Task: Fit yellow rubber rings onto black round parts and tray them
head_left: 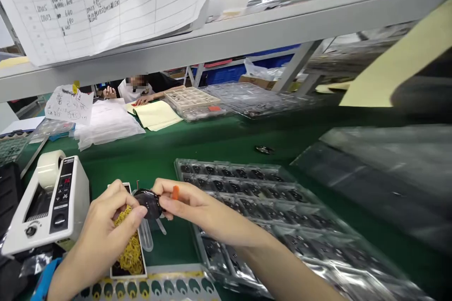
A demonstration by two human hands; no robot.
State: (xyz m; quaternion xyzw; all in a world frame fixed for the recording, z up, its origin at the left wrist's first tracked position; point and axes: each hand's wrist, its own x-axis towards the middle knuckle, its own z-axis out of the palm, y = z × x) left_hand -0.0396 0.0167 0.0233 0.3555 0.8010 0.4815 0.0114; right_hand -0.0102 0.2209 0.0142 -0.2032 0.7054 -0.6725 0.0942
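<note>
I see left hand (110, 220) and right hand (188, 203) pinching one glossy black rounded piece (149, 204). Clear plastic compartmented tray (229, 165) nearby.

Green bench top (155, 150) before you. At your left: white tape dispenser (76, 188), then narrow box (143, 263) of yellow loops. Clear compartment tray (226, 164) fills your centre-right; small dark piece (264, 149) lies beyond it. Farther off: white sheets (106, 122), yellow paper (158, 115).
</note>
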